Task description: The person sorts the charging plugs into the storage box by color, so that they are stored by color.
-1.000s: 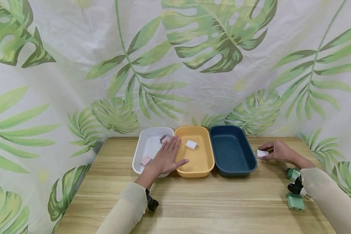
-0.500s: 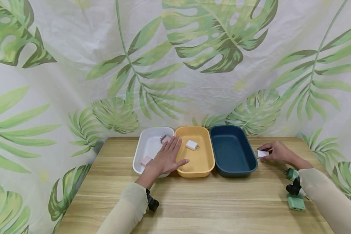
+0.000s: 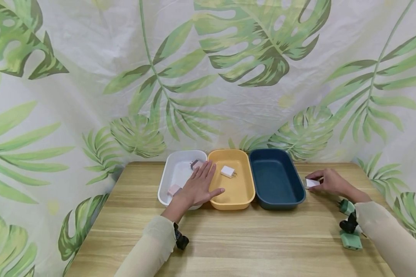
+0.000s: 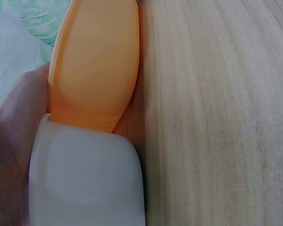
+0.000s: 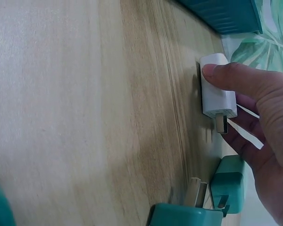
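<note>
My right hand (image 3: pixel 334 182) pinches a white plug charger (image 3: pixel 312 183) just right of the blue tray, low over the wooden table. In the right wrist view the thumb presses one face of that charger (image 5: pixel 219 96), and a metal prong sticks out of its near end. My left hand (image 3: pixel 195 186) lies with straight, spread fingers across the adjoining rims of the white tray (image 3: pixel 161 173) and the yellow tray (image 3: pixel 232 194). Two pink-and-grey chargers, one far (image 3: pixel 197 164) and one near (image 3: pixel 174 189), sit in the white tray. Another white charger (image 3: pixel 227 171) lies in the yellow tray.
The dark blue tray (image 3: pixel 277 177) stands right of the yellow one and holds nothing. By my right wrist lie a green charger (image 3: pixel 346 207) and a lighter green one (image 3: pixel 351 240), partly hidden by the sleeve. A leaf-patterned cloth (image 3: pixel 180 77) hangs behind the table.
My right wrist has shifted slightly left, covering more of the things beneath it. The grip on the white charger stays the same, and my left hand keeps its place on the trays.
</note>
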The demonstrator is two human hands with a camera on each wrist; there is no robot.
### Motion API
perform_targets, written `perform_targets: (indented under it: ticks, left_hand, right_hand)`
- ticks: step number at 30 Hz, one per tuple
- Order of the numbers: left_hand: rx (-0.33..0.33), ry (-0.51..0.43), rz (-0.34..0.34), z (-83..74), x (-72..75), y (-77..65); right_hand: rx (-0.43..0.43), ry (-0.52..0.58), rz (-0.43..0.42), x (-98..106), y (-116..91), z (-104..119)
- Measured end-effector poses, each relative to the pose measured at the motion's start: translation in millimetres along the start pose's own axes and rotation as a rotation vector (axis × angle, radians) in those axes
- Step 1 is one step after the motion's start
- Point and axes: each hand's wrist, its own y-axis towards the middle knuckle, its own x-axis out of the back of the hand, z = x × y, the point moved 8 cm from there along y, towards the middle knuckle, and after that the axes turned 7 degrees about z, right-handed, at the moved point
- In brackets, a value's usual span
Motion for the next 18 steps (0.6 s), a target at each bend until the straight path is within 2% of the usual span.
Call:
perform_targets:
  ticks: [9, 18]
  left_hand:
    - [-0.002, 0.019, -0.009, -0.1, 1.7, 0.8]
    - [-0.006, 0.026, -0.022, -1.9, 3.8, -0.7]
  right_hand:
    - [0.003, -0.002, -0.020, 6.2, -4.0, 5.2]
    - [0.043, -0.012, -0.049, 17.5, -2.4, 17.0]
